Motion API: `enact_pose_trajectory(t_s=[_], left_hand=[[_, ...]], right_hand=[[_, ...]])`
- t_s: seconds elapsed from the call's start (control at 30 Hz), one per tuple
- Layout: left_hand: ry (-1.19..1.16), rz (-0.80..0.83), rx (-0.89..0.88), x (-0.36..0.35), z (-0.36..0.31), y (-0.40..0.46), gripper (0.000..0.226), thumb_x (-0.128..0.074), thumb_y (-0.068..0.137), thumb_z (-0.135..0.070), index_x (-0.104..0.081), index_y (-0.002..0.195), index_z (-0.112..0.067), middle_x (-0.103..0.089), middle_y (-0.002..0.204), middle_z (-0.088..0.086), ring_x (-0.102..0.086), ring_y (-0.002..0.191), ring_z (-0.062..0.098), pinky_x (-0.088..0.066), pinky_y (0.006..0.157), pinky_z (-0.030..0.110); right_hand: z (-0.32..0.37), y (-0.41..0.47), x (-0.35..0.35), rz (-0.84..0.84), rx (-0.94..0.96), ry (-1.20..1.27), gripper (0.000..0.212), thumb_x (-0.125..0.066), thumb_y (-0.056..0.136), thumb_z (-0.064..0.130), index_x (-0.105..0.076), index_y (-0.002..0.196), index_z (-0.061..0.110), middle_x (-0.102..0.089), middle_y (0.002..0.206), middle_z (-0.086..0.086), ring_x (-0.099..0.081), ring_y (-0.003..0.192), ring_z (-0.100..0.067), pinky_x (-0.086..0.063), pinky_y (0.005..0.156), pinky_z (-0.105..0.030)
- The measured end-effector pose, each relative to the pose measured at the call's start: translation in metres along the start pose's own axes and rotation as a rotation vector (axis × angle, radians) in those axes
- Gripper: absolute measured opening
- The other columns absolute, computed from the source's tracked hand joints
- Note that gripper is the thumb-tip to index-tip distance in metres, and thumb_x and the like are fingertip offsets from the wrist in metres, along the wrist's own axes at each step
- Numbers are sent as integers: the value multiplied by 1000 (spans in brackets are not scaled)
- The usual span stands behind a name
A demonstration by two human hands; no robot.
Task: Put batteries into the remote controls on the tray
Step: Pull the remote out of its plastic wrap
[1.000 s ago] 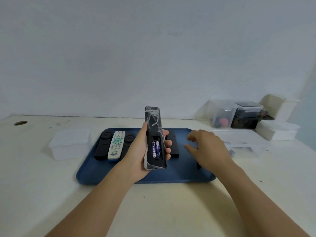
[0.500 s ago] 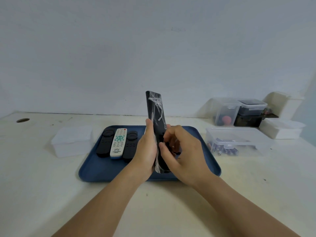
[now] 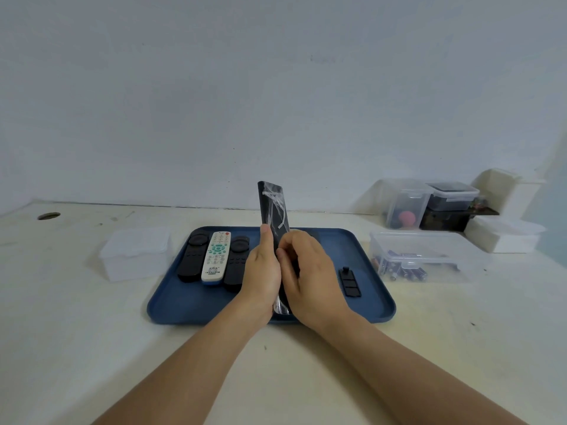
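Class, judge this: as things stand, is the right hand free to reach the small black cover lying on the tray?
Probably not yet: the right hand is curled on the wrapped remote. The black cover lies uncovered on the tray just beside it, with nothing between.

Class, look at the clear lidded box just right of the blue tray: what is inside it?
Batteries lie heaped at the near left end of the clear box. The lid's glare hides whatever else it holds.
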State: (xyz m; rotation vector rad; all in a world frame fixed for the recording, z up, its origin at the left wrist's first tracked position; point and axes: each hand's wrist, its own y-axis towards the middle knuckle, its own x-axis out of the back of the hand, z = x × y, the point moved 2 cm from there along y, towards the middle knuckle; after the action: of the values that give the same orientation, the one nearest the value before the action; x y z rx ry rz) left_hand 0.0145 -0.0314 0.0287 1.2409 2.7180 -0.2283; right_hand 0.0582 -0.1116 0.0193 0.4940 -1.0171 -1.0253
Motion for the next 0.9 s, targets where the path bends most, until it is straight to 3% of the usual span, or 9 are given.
enact_pose_trajectory(t_s=[0.13,0.2,0.3,0.43,0.5,0.57,0.7,0.9], left_hand=[[-30,-28,3,-2,3,-1,59,-37,102,-58,-72,90,-12,-78,86,3,-72,93,18,-56,90,35],[-67,-43,-2,-2,3,-1,57,-38,103,-55,-73,79,-17,-77,72,-4,-72,89,16,-55,89,34],[-122,-30,23,-4,3,-1,66,-38,104,-54,-77,63,-21,-76,68,-8,-71,90,14,-53,89,34],[-168,-76,55,-6,7,5,58,-42,101,-57,-70,79,-12,-74,63,-1,-71,79,17,-54,75,33],[-214,-69,72,-7,9,8,58,-44,99,-59,-70,82,-11,-75,69,3,-73,83,21,-55,78,37],[-260,-78,102,-7,11,10,60,-46,98,-62,-70,82,-10,-74,70,5,-73,84,25,-57,81,40],[-284,-106,143,-6,11,10,59,-44,99,-62,-69,90,-9,-73,65,5,-73,74,25,-59,73,39],[-329,-100,132,-7,9,7,62,-45,96,-66,-71,100,-10,-76,74,7,-75,75,25,-60,85,47]], right_hand=[[-4,1,-2,16,1,23,11,-49,103,15,-53,94,17,-52,86,6,-49,79,-14,-44,68,-36],[-3,0,-3,42,18,46,11,-47,104,13,-54,96,15,-54,88,6,-50,79,-14,-45,68,-37],[-3,0,-6,78,13,40,12,-45,105,14,-55,100,17,-55,92,4,-53,82,-15,-48,69,-39],[-8,2,-6,9,-18,19,9,-51,104,17,-59,100,18,-52,94,8,-51,81,-8,-48,69,-31],[-9,2,-4,-6,-29,22,5,-55,102,20,-59,101,20,-54,93,9,-51,80,-9,-47,68,-27],[-10,3,-3,-11,-17,13,3,-58,100,22,-60,99,21,-56,89,8,-52,78,-10,-48,67,-28],[-12,4,-5,0,4,-4,5,-60,98,22,-60,95,19,-57,88,8,-53,76,-10,-49,67,-33],[-10,4,1,-57,36,29,4,-65,96,20,-64,94,17,-61,86,7,-55,78,-12,-50,67,-34]])
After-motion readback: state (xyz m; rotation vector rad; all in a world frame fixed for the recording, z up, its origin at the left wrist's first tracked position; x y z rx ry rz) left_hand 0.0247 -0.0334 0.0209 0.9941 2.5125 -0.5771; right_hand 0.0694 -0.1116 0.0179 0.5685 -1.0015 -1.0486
